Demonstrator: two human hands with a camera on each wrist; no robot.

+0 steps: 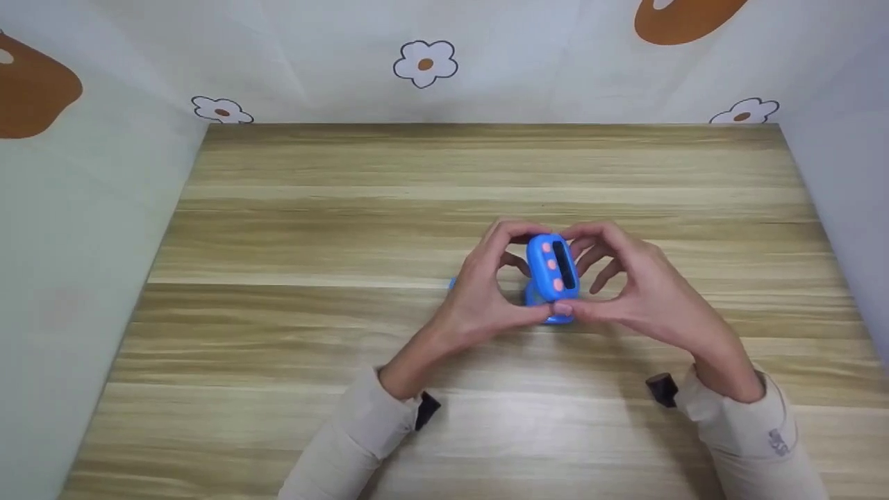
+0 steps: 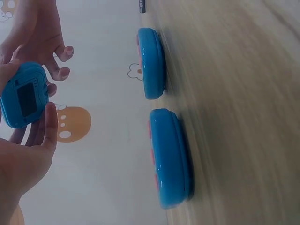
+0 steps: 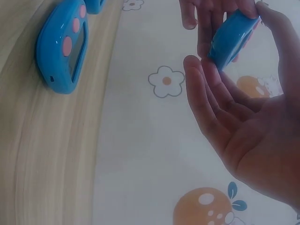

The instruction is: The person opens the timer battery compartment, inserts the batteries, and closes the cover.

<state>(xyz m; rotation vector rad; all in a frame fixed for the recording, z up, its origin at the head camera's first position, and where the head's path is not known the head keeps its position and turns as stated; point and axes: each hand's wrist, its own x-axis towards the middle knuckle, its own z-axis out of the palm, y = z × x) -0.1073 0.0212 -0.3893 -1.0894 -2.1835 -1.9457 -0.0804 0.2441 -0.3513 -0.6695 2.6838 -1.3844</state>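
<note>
Both hands hold a small blue handheld device [image 1: 541, 267] with rounded corners, three pink buttons and a dark screen. My left hand [image 1: 479, 281] grips its left side, thumb at the near end and fingertips at the far end. On the other side, my right hand [image 1: 642, 292] pinches it at the same two ends, its other fingers spread loosely. A dark rectangular panel shows on the held device [image 2: 40, 86] in the left wrist view. Under it in the head view, a second blue device [image 1: 561, 320] lies on the table, mostly hidden.
Two matching blue devices, a nearer one [image 2: 169, 159] and a farther one [image 2: 151, 63], lie on the wooden table [image 1: 312, 340] in the left wrist view. A small dark object [image 2: 142, 5] shows beyond them. Patterned cloth [image 1: 333, 62] borders the table's far edge.
</note>
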